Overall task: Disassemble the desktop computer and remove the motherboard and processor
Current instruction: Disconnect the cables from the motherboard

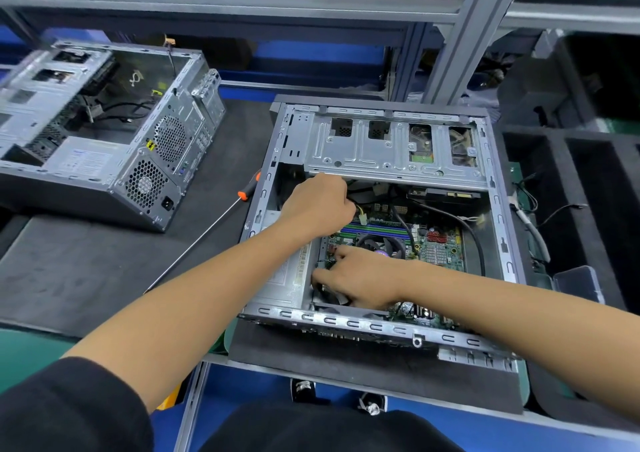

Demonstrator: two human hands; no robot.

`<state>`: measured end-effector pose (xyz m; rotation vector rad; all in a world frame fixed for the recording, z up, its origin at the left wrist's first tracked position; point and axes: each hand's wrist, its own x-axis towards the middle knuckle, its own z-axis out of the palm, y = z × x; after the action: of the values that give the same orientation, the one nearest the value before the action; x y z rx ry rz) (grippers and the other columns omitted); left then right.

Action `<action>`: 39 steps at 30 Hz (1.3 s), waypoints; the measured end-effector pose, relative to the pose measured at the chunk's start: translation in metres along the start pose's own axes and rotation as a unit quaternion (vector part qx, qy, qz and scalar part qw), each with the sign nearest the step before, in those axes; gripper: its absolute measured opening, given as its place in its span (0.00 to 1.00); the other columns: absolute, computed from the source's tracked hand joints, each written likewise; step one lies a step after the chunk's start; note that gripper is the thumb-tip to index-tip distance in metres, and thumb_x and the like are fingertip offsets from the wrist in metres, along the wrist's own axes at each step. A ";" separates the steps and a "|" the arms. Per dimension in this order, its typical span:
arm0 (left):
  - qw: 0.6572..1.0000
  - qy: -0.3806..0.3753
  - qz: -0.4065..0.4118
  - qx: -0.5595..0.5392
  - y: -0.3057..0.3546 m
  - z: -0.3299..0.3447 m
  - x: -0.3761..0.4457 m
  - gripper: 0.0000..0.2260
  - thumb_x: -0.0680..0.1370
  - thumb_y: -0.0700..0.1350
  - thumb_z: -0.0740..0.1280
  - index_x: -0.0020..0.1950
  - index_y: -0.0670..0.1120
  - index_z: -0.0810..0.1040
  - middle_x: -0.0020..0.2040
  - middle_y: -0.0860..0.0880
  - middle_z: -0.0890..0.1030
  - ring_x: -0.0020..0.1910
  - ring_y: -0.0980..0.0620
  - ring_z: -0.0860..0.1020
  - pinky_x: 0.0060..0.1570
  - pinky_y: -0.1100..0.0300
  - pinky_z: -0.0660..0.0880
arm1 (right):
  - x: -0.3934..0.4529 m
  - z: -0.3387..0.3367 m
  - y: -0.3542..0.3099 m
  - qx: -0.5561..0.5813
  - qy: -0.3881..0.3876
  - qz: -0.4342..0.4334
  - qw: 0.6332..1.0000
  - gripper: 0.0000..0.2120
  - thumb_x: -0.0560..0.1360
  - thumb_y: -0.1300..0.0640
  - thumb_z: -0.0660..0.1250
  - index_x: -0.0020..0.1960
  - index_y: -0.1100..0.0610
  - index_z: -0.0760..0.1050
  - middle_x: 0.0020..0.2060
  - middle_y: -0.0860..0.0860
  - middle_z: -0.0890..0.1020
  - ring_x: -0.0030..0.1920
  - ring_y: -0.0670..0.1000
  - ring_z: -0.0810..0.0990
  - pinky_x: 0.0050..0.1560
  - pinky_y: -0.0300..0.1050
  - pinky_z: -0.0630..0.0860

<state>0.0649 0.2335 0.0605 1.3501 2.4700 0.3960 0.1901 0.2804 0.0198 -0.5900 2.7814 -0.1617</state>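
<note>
Head view: I see the open computer case [381, 216] lying on the dark counter [86, 261], motherboard [440, 247] inside. My left grip [318, 205] is curled around cables at the case's 10 o'clock. My right grip [360, 278] reaches in at 7 o'clock, fingers hidden; hold undetermined. Screwdriver [207, 230] at 9 o'clock; second case [104, 133] beyond.

A dark grey foam-like mat [86, 268] covers the workbench, whose green surface [24, 351] shows at the near left edge. A grey aluminium frame post [464, 39] rises behind the bench to a horizontal grey rail [207, 4], with blue panels [311, 53] beyond. Black foam compartment trays [581, 188] stand at the right, and the blue floor [249, 392] shows below the bench edge.
</note>
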 end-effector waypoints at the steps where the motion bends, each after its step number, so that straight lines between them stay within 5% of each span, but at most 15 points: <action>1: 1.000 0.001 0.001 0.000 0.000 0.000 0.000 0.10 0.72 0.45 0.62 0.41 0.39 0.79 0.36 0.42 0.81 0.34 0.43 0.79 0.35 0.51 0.79 | 0.000 0.001 -0.001 0.014 0.008 0.013 1.000 0.13 0.73 0.61 0.63 0.56 0.58 0.66 0.31 0.48 0.76 0.30 0.54 0.65 0.54 0.44 0.60; 6: 1.000 0.000 0.002 0.002 0.001 0.000 0.000 0.10 0.72 0.44 0.62 0.40 0.40 0.78 0.35 0.42 0.80 0.34 0.43 0.79 0.35 0.52 0.78 | 0.004 0.001 -0.003 0.028 -0.017 0.058 0.998 0.12 0.74 0.56 0.64 0.47 0.54 0.60 0.33 0.53 0.77 0.32 0.55 0.69 0.54 0.43 0.60; 16: 1.000 0.004 0.000 -0.003 0.002 -0.002 -0.002 0.09 0.72 0.44 0.62 0.39 0.39 0.78 0.34 0.42 0.80 0.35 0.42 0.79 0.35 0.51 0.79 | 0.003 -0.003 -0.006 0.034 -0.025 0.053 0.998 0.11 0.73 0.57 0.65 0.45 0.53 0.61 0.35 0.53 0.79 0.38 0.57 0.76 0.47 0.40 0.56; 29: 1.000 -0.001 -0.003 -0.005 0.001 -0.001 0.000 0.08 0.73 0.44 0.62 0.38 0.42 0.77 0.32 0.45 0.78 0.33 0.45 0.78 0.35 0.53 0.78 | -0.001 0.004 -0.004 0.068 0.039 0.036 0.996 0.12 0.71 0.58 0.66 0.42 0.51 0.61 0.24 0.44 0.63 0.37 0.59 0.75 0.42 0.39 0.50; 36: 1.000 0.010 0.013 -0.010 0.002 -0.002 -0.004 0.08 0.72 0.44 0.62 0.37 0.42 0.77 0.32 0.45 0.78 0.33 0.45 0.77 0.34 0.53 0.77 | 0.002 -0.001 0.002 0.068 -0.013 0.005 0.998 0.09 0.75 0.55 0.65 0.48 0.49 0.64 0.34 0.49 0.78 0.36 0.55 0.74 0.55 0.43 0.61; 39: 1.000 0.012 0.014 -0.007 0.001 -0.002 -0.004 0.09 0.72 0.44 0.61 0.38 0.42 0.78 0.33 0.45 0.79 0.33 0.45 0.78 0.34 0.52 0.77 | 0.002 0.001 0.001 0.076 0.007 0.012 0.997 0.10 0.73 0.55 0.67 0.46 0.49 0.64 0.28 0.44 0.71 0.38 0.57 0.76 0.44 0.40 0.53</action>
<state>0.0666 0.2307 0.0628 1.3840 2.4652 0.4358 0.1879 0.2803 0.0184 -0.5179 2.7568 -0.3707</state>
